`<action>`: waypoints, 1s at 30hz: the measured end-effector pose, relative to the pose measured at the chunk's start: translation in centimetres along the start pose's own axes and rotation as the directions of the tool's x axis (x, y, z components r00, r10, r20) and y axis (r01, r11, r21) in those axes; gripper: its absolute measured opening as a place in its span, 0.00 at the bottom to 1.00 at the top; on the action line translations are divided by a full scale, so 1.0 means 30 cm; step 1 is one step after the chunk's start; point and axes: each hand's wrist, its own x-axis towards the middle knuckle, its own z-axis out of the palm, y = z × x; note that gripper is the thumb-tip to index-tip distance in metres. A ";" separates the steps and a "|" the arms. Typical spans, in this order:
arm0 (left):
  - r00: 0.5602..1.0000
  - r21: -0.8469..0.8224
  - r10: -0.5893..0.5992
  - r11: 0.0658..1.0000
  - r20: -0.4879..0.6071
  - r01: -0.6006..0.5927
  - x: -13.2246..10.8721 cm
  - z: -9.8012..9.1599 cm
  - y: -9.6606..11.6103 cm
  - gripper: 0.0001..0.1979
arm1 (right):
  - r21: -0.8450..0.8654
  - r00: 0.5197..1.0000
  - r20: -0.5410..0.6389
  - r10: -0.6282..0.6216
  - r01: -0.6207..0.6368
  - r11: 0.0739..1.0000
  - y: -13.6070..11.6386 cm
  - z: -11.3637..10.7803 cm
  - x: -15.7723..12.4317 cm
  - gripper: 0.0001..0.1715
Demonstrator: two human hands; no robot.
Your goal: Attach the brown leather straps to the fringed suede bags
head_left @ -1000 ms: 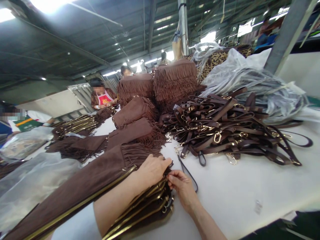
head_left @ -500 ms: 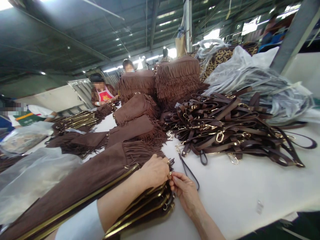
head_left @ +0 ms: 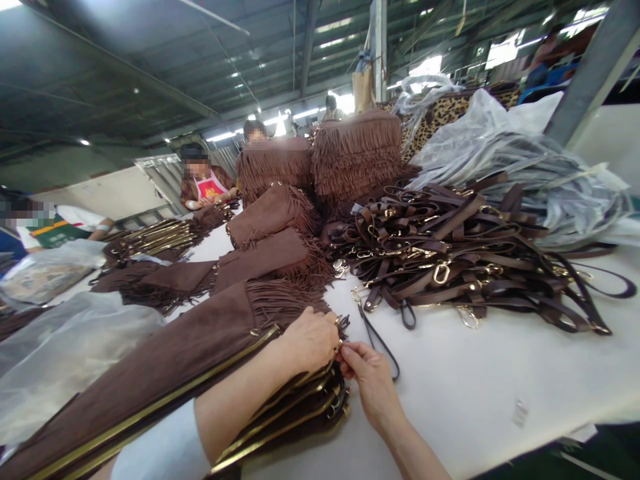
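My left hand [head_left: 311, 339] is closed on the end of a brown fringed bag [head_left: 190, 347] with a gold zipper, at the top of a stack of such bags. My right hand [head_left: 371, 380] is closed in a pinch beside it, thumb and forefinger on a small gold metal fitting [head_left: 340, 345] at the bag's corner. The fingertips of both hands almost meet there, and they partly hide the fitting. Below my left forearm, more zippered bags [head_left: 285, 420] show their gold zipper edges and metal rings. A thin wrist strap [head_left: 380, 343] lies just beyond my right hand.
A heap of dark brown straps with gold clasps [head_left: 450, 260] covers the table's right side, with clear plastic wrapping [head_left: 520, 167] behind it. Fringed bags are piled high [head_left: 355, 150] at the back. Plastic bags [head_left: 85, 340] lie at left. Several people work across the table [head_left: 500, 387].
My right hand's fingers have shifted slightly at the fitting, and the wrist has turned a little. My left hand stays in place on the bag.
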 end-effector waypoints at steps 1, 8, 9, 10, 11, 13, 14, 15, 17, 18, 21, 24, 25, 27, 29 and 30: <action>1.000 0.000 0.000 1.000 -0.001 0.000 0.001 0.001 -0.001 0.12 | -0.012 1.000 0.001 -0.008 0.008 1.000 -0.001 0.002 0.000 0.13; 0.999 -0.005 0.032 0.999 -0.004 -0.032 0.007 0.014 -0.020 0.11 | -0.065 0.999 0.011 -0.041 0.042 0.997 0.000 0.006 0.003 0.12; 0.999 -0.004 0.041 0.999 0.001 -0.041 0.008 0.014 -0.023 0.11 | -0.072 0.999 0.005 -0.045 0.046 0.996 0.004 0.007 0.005 0.12; 0.999 -0.003 0.045 0.999 0.009 -0.045 0.009 0.013 -0.026 0.11 | -0.077 0.999 -0.003 -0.051 0.050 0.996 0.008 0.010 0.009 0.12; 0.999 -0.006 0.040 0.999 0.023 -0.040 0.010 0.011 -0.028 0.11 | -0.083 0.998 -0.011 -0.056 0.055 0.995 0.014 0.012 0.014 0.12; 0.998 -0.022 0.008 1.000 0.058 -0.007 0.014 0.006 -0.031 0.12 | -0.097 0.997 -0.026 -0.068 0.065 0.993 0.026 0.019 0.026 0.11; 0.997 -0.033 -0.009 0.999 0.074 0.012 0.016 0.004 -0.033 0.11 | -0.106 0.997 -0.034 -0.074 0.070 0.992 0.032 0.022 0.032 0.11; 0.996 -0.042 -0.024 0.999 0.086 0.028 0.018 0.001 -0.034 0.11 | -0.118 0.996 -0.041 -0.082 0.076 0.990 0.037 0.024 0.037 0.11; 0.994 -0.055 -0.040 0.997 0.103 0.046 0.022 -0.002 -0.037 0.11 | -0.153 0.993 -0.057 -0.102 0.092 0.984 0.043 0.025 0.042 0.11; 0.993 -0.060 -0.044 0.997 0.109 0.051 0.024 -0.002 -0.038 0.11 | -0.179 0.991 -0.067 -0.118 0.105 0.978 0.043 0.022 0.041 0.11; 0.990 -0.076 -0.061 0.995 0.129 0.071 0.029 -0.002 -0.042 0.11 | -0.277 0.973 -0.110 -0.201 0.164 0.947 0.042 0.008 0.023 0.11; 0.986 -0.090 -0.075 0.992 0.150 0.089 0.035 -0.003 -0.045 0.11 | -0.443 0.901 -0.076 -0.428 0.354 0.824 0.052 -0.004 -0.002 0.11; 0.984 -0.094 -0.077 0.991 0.158 0.092 0.037 -0.004 -0.046 0.11 | -0.520 0.841 -0.016 -0.541 0.455 0.723 0.059 -0.006 -0.008 0.11; 0.982 -0.100 -0.075 0.991 0.174 0.093 0.039 -0.007 -0.046 0.12 | -0.656 0.681 0.150 -0.717 0.611 0.443 0.077 -0.005 -0.011 0.13; 0.979 -0.106 -0.074 0.990 0.188 0.095 0.040 -0.011 -0.047 0.12 | -0.737 0.568 0.273 -0.776 0.642 0.211 0.093 0.000 -0.006 0.15; 0.979 -0.108 -0.077 0.989 0.191 0.098 0.040 -0.012 -0.047 0.12 | -0.765 0.544 0.307 -0.781 0.630 0.137 0.100 0.003 -0.002 0.16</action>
